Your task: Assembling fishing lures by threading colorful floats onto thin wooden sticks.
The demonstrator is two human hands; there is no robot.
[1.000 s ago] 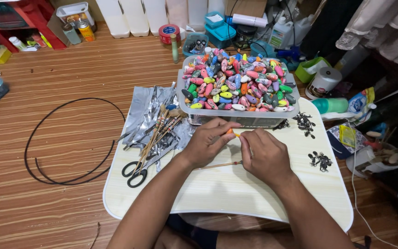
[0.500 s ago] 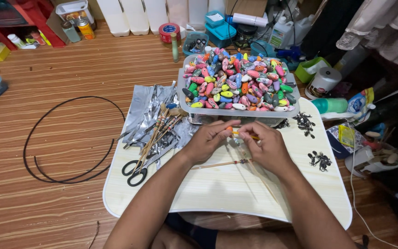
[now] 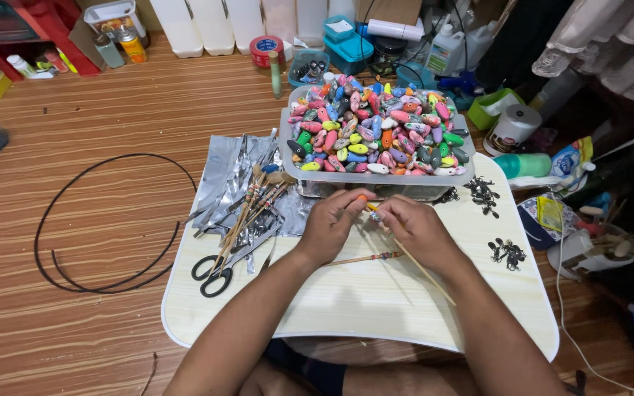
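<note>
Centrally, left hand (image 3: 329,226) and right hand (image 3: 414,227) fingers pinched together on thin stick (image 3: 420,265), near bead tub (image 3: 380,185).

Both forearms bare, no sleeves, rings or watch showing.

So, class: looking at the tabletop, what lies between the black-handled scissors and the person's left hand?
In the head view, between the scissors and the left hand lie a bundle of thin wooden sticks and crumpled silver foil strips, resting on the pale table.

Glossy plastic beads (image 3: 379,132), thin wooden stick (image 3: 423,270), crinkled shiny foil (image 3: 232,176), smooth laminate tray (image 3: 361,301).
</note>
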